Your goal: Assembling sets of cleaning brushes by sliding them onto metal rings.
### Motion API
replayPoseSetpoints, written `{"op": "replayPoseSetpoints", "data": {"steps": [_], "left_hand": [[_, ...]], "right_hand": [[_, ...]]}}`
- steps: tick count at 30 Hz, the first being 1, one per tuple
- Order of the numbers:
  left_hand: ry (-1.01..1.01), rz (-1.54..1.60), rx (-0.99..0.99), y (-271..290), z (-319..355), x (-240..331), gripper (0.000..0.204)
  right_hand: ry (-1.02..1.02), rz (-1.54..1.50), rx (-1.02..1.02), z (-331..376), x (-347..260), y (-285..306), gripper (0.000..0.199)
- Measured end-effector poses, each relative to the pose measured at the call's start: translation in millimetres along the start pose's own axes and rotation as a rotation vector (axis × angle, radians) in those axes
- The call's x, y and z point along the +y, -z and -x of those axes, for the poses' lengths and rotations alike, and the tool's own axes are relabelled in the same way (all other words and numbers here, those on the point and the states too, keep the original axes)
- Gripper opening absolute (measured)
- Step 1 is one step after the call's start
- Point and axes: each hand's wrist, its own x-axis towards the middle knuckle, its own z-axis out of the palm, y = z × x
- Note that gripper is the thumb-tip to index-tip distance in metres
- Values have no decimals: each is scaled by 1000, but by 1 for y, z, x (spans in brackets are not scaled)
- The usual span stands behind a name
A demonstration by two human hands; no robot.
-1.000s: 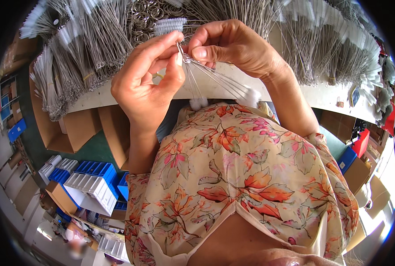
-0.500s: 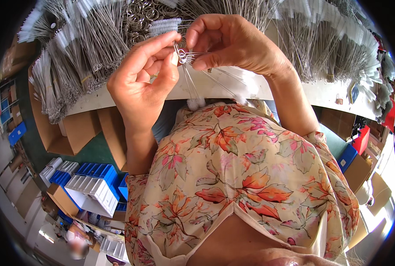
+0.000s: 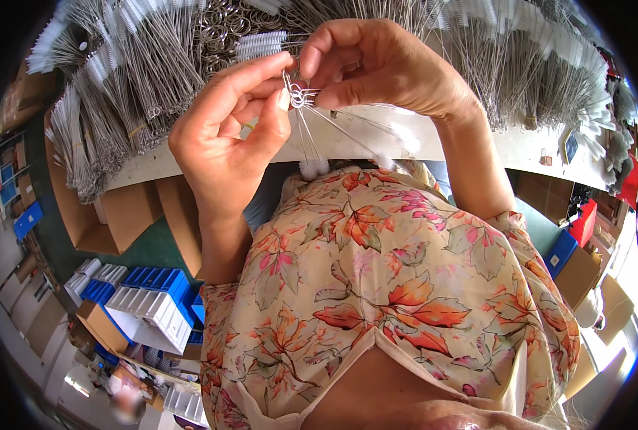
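Note:
My left hand [image 3: 227, 132] pinches a metal split ring [image 3: 287, 77] between thumb and forefinger. On the ring hang several wire brushes [image 3: 344, 133] by their looped ends, their white bristle tips fanned down toward my lap. My right hand [image 3: 387, 72] is curled at the other side of the loops, thumb and fingers closed around brush wires near the ring. Its fingertips partly cover what they grip. Just beyond the hands, a small bunch of white-bristled brushes [image 3: 260, 45] lies on the table.
Bundles of wire brushes are heaped on the white table [image 3: 469, 143] at left [image 3: 143, 68] and right [image 3: 527, 68]. A pile of metal rings [image 3: 226, 25] lies at the back. Open cardboard boxes [image 3: 129, 215] and blue and white plastic bins [image 3: 147, 301] stand at lower left.
Both hands stay together at the ring with only slight shifts. The hanging brushes have swung a little and spread differently below the loops.

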Motion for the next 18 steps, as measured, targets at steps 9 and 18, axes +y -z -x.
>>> {"op": "replayPoseSetpoints", "data": {"steps": [9, 18], "left_hand": [[-27, -15, -18, -2, 1, 2, 28], [-61, -24, 80, -6, 0, -2, 28]], "right_hand": [[-8, -95, 4, 2, 1, -2, 23], [47, -160, 16, 0, 5, -5, 18]]}}
